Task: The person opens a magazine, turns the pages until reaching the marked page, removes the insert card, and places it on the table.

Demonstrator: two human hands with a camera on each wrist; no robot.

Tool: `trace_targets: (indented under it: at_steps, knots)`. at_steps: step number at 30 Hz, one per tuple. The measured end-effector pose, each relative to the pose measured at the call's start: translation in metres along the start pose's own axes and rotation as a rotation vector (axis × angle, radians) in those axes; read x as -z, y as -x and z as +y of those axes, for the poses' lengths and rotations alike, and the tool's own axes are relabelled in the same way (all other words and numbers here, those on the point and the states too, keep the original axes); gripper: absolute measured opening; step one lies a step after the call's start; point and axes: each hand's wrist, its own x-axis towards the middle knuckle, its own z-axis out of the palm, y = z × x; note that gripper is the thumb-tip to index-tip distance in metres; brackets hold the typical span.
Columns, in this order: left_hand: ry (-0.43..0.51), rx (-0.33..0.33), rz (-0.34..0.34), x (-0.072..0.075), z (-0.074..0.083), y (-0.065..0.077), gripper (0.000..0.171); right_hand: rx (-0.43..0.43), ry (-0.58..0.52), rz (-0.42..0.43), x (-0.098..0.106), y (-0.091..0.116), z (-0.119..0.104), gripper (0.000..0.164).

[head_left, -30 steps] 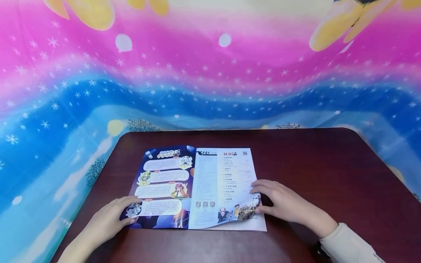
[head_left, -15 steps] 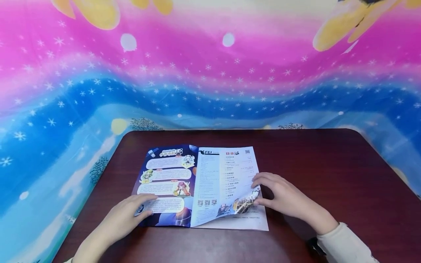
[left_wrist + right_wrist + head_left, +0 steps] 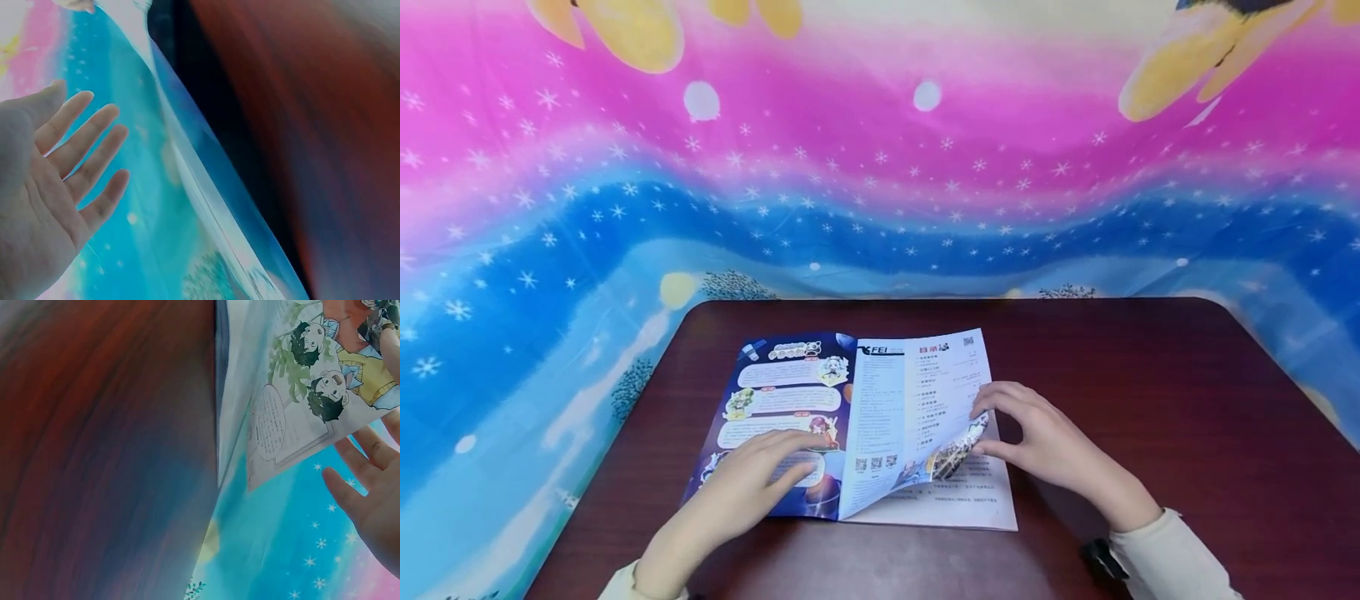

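An open magazine point(image 3: 752, 371) lies on the dark table, a blue illustrated page on its left side. My right hand point(image 3: 1048, 437) pinches the outer edge of a contents page point(image 3: 880, 400), whose lower corner curls up from the white page point(image 3: 973, 504) beneath. Seen from the right wrist, the back of that raised leaf point(image 3: 294, 419) carries cartoon figures, with the thumb on one face and fingers behind. Over the lower part of the blue page hovers my left hand point(image 3: 737, 487), holding nothing; in the left wrist view its fingers point(image 3: 87, 140) are spread.
The reddish-brown table point(image 3: 1120, 367) extends around the magazine. Behind it and along its left side hangs a pink and blue cloth point(image 3: 850, 183) with snowflakes. A black band point(image 3: 1103, 558) sits by the right sleeve point(image 3: 1172, 554).
My left hand has moved rightward across the blue page from its outer edge. The right hand has raised the contents page further, uncovering more of the printed page below.
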Motion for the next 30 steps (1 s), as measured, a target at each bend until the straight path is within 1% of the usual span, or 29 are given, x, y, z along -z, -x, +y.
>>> trace_targets:
  at_steps: [2, 5, 7, 12, 16, 19, 24, 27, 30]
  knots:
    - [0.019, -0.047, 0.005, -0.002, 0.009, -0.007, 0.03, 0.012, -0.016, 0.023, 0.0, -0.001, 0.0, 0.037]
    - [0.02, -0.119, 0.016, -0.005, 0.023, -0.02, 0.03, 0.031, -0.054, 0.051, -0.002, -0.003, 0.001, 0.038]
    - [0.015, -0.153, 0.012, -0.008, 0.032, -0.029, 0.031, 0.039, -0.076, 0.065, -0.003, -0.004, 0.001, 0.039]
    - [0.072, -0.219, -0.019, -0.012, 0.054, -0.045, 0.036, 0.031, -0.095, 0.076, -0.006, -0.007, 0.0, 0.04]
    - [0.122, -0.266, -0.026, -0.016, 0.068, -0.052, 0.049, 0.034, -0.095, 0.068, -0.006, -0.013, -0.003, 0.038]
    - [0.146, -0.309, -0.022, -0.021, 0.075, -0.056, 0.058, 0.02, -0.062, 0.067, -0.004, -0.018, -0.008, 0.036]
    - [0.144, -0.386, -0.003, -0.029, 0.081, -0.062, 0.065, -0.021, -0.007, 0.066, 0.004, -0.022, -0.018, 0.036]
    - [0.118, -0.435, 0.029, -0.033, 0.082, -0.062, 0.066, -0.018, 0.013, 0.067, 0.007, -0.022, -0.023, 0.038]
    - [0.069, -0.516, 0.075, -0.038, 0.083, -0.061, 0.061, -0.005, 0.056, 0.075, 0.008, -0.02, -0.026, 0.04]
